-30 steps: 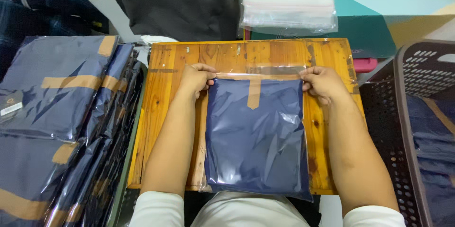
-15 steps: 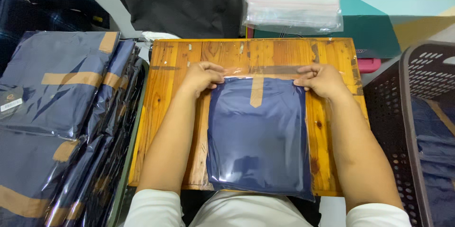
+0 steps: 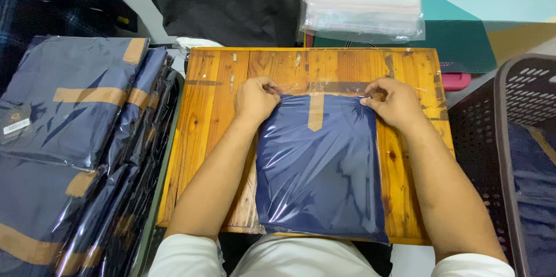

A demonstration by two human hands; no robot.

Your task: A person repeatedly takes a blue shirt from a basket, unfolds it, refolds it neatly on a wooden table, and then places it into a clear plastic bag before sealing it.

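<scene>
Both hands, left hand [image 3: 256, 98] and right hand [image 3: 395, 102], pinch the clear bag's [image 3: 321, 167] top flap over a navy garment, apparently folding it shut against the wooden surface [image 3: 214, 115].

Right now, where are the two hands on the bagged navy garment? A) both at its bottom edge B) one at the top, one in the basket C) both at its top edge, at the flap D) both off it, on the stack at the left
C: the left hand and right hand both sit at the top corners of the bagged navy garment, by the clear flap, on the wooden board.
</scene>
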